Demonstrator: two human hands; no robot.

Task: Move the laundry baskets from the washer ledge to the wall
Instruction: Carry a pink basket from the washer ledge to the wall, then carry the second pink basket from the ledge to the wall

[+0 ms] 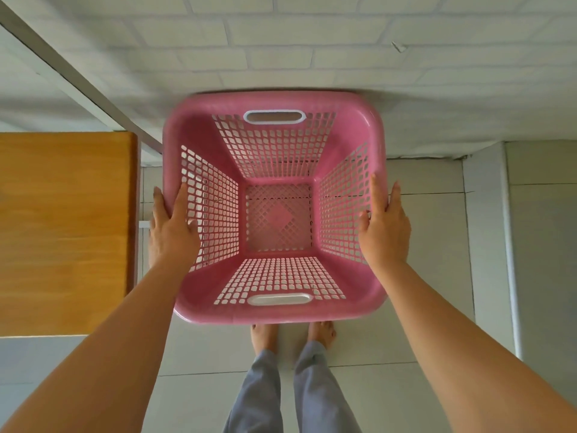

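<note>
The scene is viewed by a single wide-angle head camera, aimed steeply downward from above. A pink laundry basket [274, 207] is seen close up at centre, its open top faced directly, with the white brick wall [312, 57] at the far edge and bare feet [293, 334] nearest.
</note>
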